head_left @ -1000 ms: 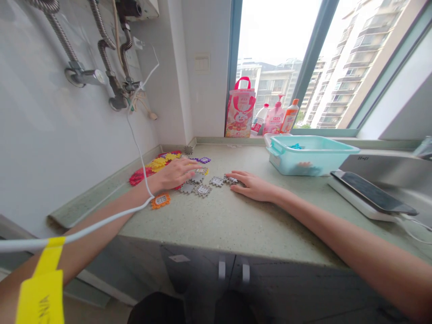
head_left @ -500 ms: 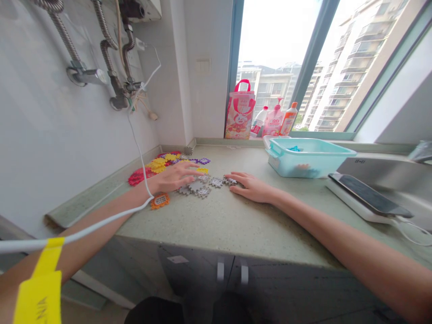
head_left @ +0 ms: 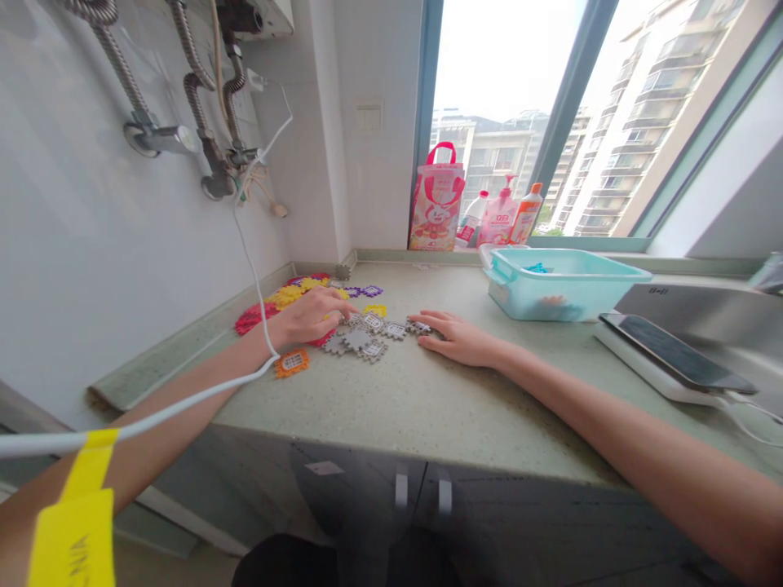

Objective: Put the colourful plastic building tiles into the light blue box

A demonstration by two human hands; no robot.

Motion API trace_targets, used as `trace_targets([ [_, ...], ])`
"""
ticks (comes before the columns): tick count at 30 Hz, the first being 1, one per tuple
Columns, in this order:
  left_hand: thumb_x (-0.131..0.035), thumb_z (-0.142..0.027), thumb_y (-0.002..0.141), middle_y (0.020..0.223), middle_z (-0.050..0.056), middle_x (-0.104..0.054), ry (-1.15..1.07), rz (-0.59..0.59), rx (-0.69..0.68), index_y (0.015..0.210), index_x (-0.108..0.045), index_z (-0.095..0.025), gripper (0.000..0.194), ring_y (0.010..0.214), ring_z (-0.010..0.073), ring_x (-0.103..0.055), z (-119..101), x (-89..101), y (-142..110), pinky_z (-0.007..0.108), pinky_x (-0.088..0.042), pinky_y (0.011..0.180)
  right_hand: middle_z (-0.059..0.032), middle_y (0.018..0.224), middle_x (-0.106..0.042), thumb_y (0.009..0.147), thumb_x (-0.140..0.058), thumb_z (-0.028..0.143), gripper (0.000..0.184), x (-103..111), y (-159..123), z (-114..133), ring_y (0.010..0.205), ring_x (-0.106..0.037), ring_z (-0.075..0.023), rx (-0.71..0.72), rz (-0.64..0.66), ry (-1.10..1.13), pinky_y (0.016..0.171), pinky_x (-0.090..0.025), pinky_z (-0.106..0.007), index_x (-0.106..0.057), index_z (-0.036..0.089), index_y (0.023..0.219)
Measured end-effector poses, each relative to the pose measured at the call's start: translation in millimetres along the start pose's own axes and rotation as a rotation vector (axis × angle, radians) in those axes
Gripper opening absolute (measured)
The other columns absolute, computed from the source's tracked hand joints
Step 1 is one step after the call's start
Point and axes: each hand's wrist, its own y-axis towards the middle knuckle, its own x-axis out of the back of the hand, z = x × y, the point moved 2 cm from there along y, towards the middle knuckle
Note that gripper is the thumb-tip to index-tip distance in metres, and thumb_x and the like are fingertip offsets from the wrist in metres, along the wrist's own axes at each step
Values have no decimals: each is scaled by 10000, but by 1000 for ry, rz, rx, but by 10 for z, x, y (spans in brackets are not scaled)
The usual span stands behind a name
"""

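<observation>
Flat gear-edged plastic pieces in several colours lie on the counter. My left hand [head_left: 311, 316] rests over the left of the grey pieces [head_left: 358, 336], index finger stretched out with its tip at a grey one; its other fingers are bent and partly hidden. Beneath this hand the edge of a red piece [head_left: 322, 337] shows. My right hand [head_left: 457, 338] lies low on the counter with fingers extended, their tips over a grey piece [head_left: 419, 327]. An orange piece [head_left: 292, 363] lies nearer me, and a yellow piece [head_left: 375, 311] sits just behind the grey group.
Red, yellow and purple pieces [head_left: 287, 295] are heaped along the left wall. A turquoise tub [head_left: 563, 297] with blue pieces inside stands right, near a phone [head_left: 676, 352] and the sink [head_left: 722, 310]. A white cable [head_left: 201, 397] crosses my left forearm.
My left hand has drawn back a little to the left and its fingers have bent, uncovering more grey pieces and a red edge. The right hand stays in place.
</observation>
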Motion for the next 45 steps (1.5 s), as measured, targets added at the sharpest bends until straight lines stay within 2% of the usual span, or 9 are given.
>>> trace_targets([
  [5,-494,-70,848,1186,45,-760,-126,3,-107,1294,-717,-267,536,1152,235,-647,-149,-15,8,416,-470,1081,-136,1593,-498,1045,-505,518,587,3,-4,8,1479,-463,-331,-4,-13,8,1246,-353,-556,-501,259,1572],
  [8,-542,-153,887,1310,89,-700,-103,-6,-94,1352,-680,-249,494,1257,277,-604,-69,-6,-31,450,-456,1114,-145,1605,-481,1046,-512,520,593,-7,-10,-7,1492,-446,-337,-17,-7,13,1252,-345,-559,-497,256,1577],
  [13,-518,-207,920,1450,123,-608,2,107,-85,1479,-554,-215,560,1349,303,-549,108,-34,-68,490,-386,1188,-133,1654,-409,1048,-538,486,547,26,-38,49,1513,-411,-356,-15,-58,-30,1250,-304,-632,-502,308,1564],
  [18,-489,-160,877,1528,130,-550,57,150,-10,1511,-507,-189,634,1413,298,-499,94,-152,17,479,-358,1212,-111,1664,-401,1052,-552,450,535,117,-68,524,1526,-389,-324,216,-123,-105,1261,-227,-660,-478,325,1567],
  [22,-487,-184,876,1595,108,-497,33,166,4,1555,-455,-210,680,1475,290,-446,38,-221,66,471,-308,1250,-72,1686,-370,991,-636,555,634,57,-16,978,1525,-383,-339,339,-17,-69,1271,-230,-628,-477,357,1573],
  [26,-486,-235,915,1645,98,-440,21,157,29,1602,-386,-224,695,1518,293,-393,92,-249,40,472,-287,1260,-75,1706,-323,933,-678,648,753,-88,166,1169,1554,-311,-393,371,39,-33,1277,-176,-654,-471,343,1590],
  [33,-532,-329,952,1654,138,-422,59,135,47,1609,-373,-175,694,1534,303,-371,261,-166,-75,468,-253,1278,-99,1665,-406,981,-590,681,713,-199,355,1047,1536,-344,-382,364,104,-23,1260,-259,-611,-499,295,1574],
  [41,-527,-409,1000,1657,140,-422,96,174,126,1605,-401,-198,653,1524,296,-397,403,-132,-199,462,-270,1267,-63,1678,-390,1042,-527,609,610,43,-109,687,1548,-342,-325,293,139,-20,1278,-263,-568,-484,320,1577],
  [45,-523,-408,1015,1635,121,-461,103,128,104,1576,-465,-227,592,1499,286,-432,387,-87,-197,483,-295,1256,-58,1667,-408,1039,-539,592,584,82,-256,575,1543,-350,-336,233,112,-6,1265,-277,-597,-503,338,1564],
])
